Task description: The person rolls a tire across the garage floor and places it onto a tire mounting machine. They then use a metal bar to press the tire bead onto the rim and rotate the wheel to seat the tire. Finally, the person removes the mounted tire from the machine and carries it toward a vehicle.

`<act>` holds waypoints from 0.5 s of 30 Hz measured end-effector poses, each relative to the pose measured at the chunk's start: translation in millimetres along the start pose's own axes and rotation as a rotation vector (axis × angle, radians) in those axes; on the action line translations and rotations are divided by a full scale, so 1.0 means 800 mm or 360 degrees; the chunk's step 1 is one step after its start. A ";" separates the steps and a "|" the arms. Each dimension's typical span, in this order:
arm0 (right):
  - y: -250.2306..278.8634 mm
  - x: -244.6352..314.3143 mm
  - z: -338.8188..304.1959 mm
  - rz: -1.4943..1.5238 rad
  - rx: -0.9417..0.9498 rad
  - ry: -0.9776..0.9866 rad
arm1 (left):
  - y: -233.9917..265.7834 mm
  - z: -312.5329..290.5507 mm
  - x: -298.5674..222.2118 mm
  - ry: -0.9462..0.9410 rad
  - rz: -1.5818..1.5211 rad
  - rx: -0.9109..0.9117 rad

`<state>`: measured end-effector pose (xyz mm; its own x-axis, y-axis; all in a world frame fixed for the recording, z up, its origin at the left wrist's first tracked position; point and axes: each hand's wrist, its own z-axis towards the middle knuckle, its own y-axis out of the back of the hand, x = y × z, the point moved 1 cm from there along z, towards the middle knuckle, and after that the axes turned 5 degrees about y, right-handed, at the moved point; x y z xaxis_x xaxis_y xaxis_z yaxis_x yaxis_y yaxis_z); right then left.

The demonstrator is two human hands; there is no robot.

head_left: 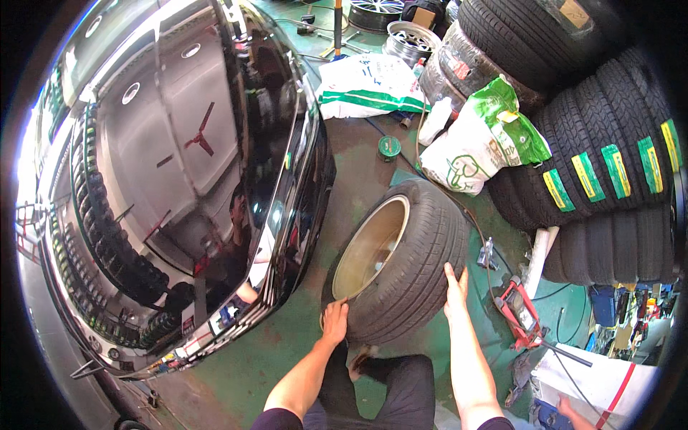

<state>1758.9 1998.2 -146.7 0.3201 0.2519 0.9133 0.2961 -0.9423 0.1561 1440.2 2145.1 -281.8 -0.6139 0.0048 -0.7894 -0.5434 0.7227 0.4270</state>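
A car wheel [424, 269], a black tire on a pale metal rim, leans on the green floor in front of my legs, its hollow side facing the car. My left hand [335, 321] is closed over the tire's near left edge, just below the rim. Against the near right part of the tread lies my right hand [456, 290], its fingers long and partly out of sight on the tire. Both hands hold the wheel between them. The black car [315, 172] with a shiny, mirror-like surface stands close on the left.
Stacked tires [602, 136] rise at the right. A green-and-white sack [466, 161], a white bag [369, 82] and a green tin [389, 147] lie beyond the wheel. A red floor jack [522, 315] with hoses sits at right. Another person's hand [573, 412] shows lower right.
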 end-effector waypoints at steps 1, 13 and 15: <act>-0.010 0.014 0.017 -0.0015 -0.0002 -0.0031 | -0.006 -0.003 -0.011 0.0098 0.0022 -0.0031; -0.121 0.016 0.205 0.0228 0.0936 -0.1209 | -0.020 0.141 -0.214 0.1205 -0.1624 -0.0171; -0.131 0.023 0.267 0.0311 0.0982 -0.1330 | -0.025 0.196 -0.264 0.1176 -0.1363 -0.0188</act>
<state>1926.2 2149.0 -226.6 0.8599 0.4008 0.3161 0.5037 -0.7667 -0.3981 1670.9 2237.9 -192.9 -0.1806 -0.8963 -0.4051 -0.9733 0.2222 -0.0577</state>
